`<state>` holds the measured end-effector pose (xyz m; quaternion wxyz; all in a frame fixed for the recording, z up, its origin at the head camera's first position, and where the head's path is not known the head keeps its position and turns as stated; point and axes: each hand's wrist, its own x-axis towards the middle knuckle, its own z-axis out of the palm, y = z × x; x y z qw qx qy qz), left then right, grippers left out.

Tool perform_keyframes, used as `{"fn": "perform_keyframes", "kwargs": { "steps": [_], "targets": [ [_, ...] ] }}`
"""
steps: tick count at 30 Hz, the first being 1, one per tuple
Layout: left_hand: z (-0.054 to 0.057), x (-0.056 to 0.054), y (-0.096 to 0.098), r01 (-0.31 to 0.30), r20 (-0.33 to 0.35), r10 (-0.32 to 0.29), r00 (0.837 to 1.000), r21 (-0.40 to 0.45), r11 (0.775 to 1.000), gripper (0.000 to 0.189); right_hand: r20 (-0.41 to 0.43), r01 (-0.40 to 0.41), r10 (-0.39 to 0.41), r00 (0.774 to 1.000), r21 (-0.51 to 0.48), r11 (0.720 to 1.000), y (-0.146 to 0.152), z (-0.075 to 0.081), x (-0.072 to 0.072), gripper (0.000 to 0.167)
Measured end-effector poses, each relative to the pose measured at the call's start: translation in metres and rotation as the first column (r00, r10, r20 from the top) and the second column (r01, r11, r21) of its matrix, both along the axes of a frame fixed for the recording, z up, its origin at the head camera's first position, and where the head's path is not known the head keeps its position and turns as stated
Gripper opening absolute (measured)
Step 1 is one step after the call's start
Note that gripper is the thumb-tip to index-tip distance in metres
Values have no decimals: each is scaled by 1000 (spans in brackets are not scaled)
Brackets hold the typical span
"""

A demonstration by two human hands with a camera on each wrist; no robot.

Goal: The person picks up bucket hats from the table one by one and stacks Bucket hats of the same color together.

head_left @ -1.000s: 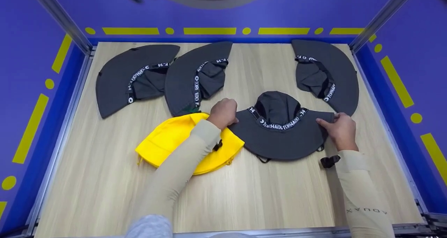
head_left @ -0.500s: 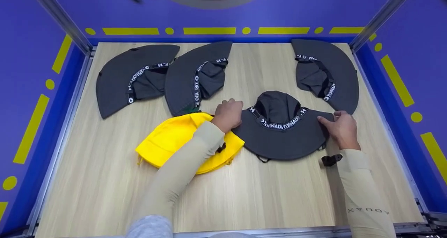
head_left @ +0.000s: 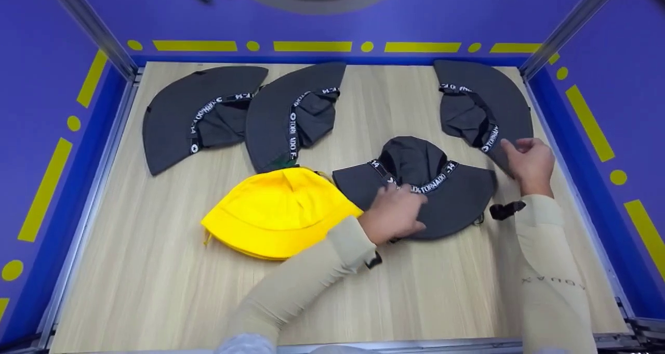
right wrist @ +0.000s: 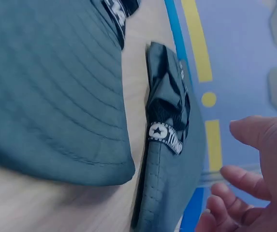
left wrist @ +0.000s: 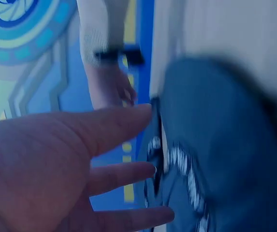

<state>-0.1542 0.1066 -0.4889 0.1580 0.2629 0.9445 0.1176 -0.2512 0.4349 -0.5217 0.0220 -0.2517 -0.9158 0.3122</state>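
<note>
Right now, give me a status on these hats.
Laid out, apparently: the back-left hat, back-middle hat and back-right hat, lying spread. In progress: the front dark hat, spread beneath the left hand; the right hand, holding nothing, is near the back-right hat. Possibly left: the yellow hat, with no fingers on it.

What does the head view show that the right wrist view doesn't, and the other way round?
Only the head view shows the yellow hat, the left hand and two dark wide-brimmed hats: the far-left one and its overlapping neighbour.

Only the right wrist view shows the stitched rows on the front dark hat clearly; the head view doesn't resolve them.

Both show the right hand, that front hat, the rear-right dark hat, the wooden tabletop and yellow wall markings.
</note>
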Motion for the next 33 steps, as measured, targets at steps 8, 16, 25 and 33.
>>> {"fn": "perform_keyframes", "kwargs": {
  "steps": [8, 16, 25, 33],
  "targets": [
    [-27, 15, 33, -77, -35, 74, 997, -116, 990, 52, 41, 64, -62, 997, -44, 997, 15, -3, -26, 72],
    [-57, 12, 42, -151, -61, 143, 988, -171, 974, 61, 216, 109, -93, 972, -66, 992, 24, -5, -31, 97],
    [-66, 9, 46, -181, -70, 171, 983, -172, 968, 76, 352, 114, -97, 931, -28, 993, 28, -8, -28, 123],
    [-62, 1, 50, -212, -68, 202, 977, -183, 960, 79, 442, 158, -125, 888, -40, 987, 23, -5, -29, 126]
  ]
}}
